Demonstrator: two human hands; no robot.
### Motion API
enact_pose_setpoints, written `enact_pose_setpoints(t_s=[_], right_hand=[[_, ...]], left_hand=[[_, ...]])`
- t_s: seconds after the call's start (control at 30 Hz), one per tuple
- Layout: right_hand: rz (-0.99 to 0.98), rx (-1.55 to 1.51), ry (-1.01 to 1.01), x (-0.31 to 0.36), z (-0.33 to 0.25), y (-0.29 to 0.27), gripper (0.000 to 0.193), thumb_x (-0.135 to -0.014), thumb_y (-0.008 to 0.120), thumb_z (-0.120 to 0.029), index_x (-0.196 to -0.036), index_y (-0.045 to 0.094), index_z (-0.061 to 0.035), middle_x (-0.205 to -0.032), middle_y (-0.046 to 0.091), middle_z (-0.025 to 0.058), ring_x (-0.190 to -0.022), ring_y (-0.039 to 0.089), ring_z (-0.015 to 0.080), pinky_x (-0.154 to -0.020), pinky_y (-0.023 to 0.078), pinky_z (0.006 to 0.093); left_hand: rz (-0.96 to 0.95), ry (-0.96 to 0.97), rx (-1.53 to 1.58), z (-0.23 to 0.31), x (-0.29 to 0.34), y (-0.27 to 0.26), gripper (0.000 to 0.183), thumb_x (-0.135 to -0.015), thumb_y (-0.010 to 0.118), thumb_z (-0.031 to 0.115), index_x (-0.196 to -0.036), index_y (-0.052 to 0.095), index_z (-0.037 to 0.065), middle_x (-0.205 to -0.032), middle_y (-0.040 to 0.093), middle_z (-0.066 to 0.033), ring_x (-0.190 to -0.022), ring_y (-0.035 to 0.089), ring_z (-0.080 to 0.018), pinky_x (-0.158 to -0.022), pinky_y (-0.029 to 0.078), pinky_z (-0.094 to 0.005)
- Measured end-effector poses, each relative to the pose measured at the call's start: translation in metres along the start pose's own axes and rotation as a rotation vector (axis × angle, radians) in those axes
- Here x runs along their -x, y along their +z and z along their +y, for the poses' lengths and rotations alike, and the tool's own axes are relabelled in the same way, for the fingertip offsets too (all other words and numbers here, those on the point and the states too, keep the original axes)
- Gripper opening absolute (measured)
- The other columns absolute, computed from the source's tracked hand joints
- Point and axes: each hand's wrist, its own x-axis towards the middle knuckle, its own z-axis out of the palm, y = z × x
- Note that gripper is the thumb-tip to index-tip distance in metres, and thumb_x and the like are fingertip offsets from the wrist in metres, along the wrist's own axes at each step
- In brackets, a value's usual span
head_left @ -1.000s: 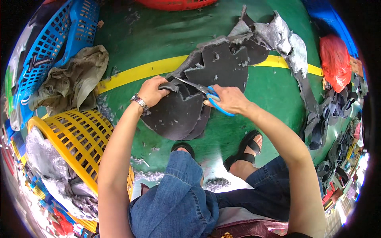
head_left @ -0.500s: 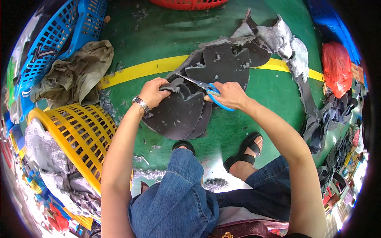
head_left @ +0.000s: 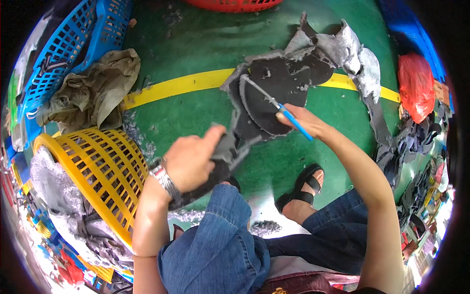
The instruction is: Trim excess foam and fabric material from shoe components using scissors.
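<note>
Scissors point(head_left: 274, 102) in right grip point(head_left: 305, 121)

Smooth blue plastic scissor handle point(head_left: 296, 122)

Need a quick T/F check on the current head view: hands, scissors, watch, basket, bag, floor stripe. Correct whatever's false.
1. The right hand holds blue-handled scissors. True.
2. The watch is on the right wrist. False: the watch is on the left wrist.
3. The scissors' blades lie over dark sheet material. True.
4. The yellow basket stands on the person's right. False: the yellow basket is on the person's left.
5. A red plastic bag is at the right side of the view. True.
6. The stripe on the green floor is white. False: the stripe is yellow.
</note>
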Motion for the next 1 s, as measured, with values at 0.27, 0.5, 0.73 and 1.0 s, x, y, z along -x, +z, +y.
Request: enact_pose_setpoints(t_s=[0.27, 0.5, 0.73, 1.0], right_hand=[[-0.027, -0.371, 0.206, -0.034, 0.018, -0.004, 0.077, -0.069, 0.038, -0.074, -0.084, 0.053, -0.0001, -0.062, 0.044, 0.0034, -0.057, 0.045, 0.0134, -0.049, 0.036, 0.0257], [-0.043, -0.446, 0.23, -0.034, 0.007, -0.008, 0.071, -0.072, 0.041, -0.071, -0.082, 0.053, -0.0017, -0.061, 0.042, 0.0016, -0.057, 0.042, 0.0101, -0.052, 0.036, 0.0232], [-0.031, -0.351, 0.055, -0.029, 0.012, -0.003, 0.07, -0.072, 0.04, -0.071, -0.082, 0.057, -0.004, -0.059, 0.044, 0.0001, -0.054, 0.04, 0.0095, -0.047, 0.031, 0.0246], [0.01, -0.523, 0.084, -0.056, 0.004, 0.0, 0.07, -0.074, 0.039, -0.07, -0.082, 0.06, -0.0028, -0.063, 0.051, 0.0024, -0.058, 0.046, 0.0134, -0.05, 0.035, 0.0288]], left_hand=[[-0.109, 0.359, -0.083, 0.025, -0.031, -0.012, 0.036, -0.061, 0.062, 0.008, -0.095, 0.052, 0.003, -0.071, 0.054, -0.017, -0.075, 0.053, -0.0349, -0.065, 0.044, -0.0415], [-0.406, 0.612, 0.214, 0.05, -0.048, -0.023, 0.021, -0.064, 0.061, 0.013, -0.082, 0.057, 0.004, -0.078, 0.056, -0.0142, -0.079, 0.055, -0.0311, -0.066, 0.044, -0.0389], [0.366, 0.197, -0.201, -0.062, -0.132, 0.022, 0.032, -0.061, 0.067, 0.02, -0.089, 0.063, 0.006, -0.119, 0.043, -0.0211, -0.112, 0.039, -0.0338, -0.095, 0.034, -0.0381], [0.153, 0.101, 0.068, -0.097, -0.172, 0.022, 0.046, -0.063, 0.07, 0.025, -0.104, 0.06, 0.007, -0.137, 0.02, -0.02, -0.123, 0.027, -0.0342, -0.101, 0.027, -0.0361]])
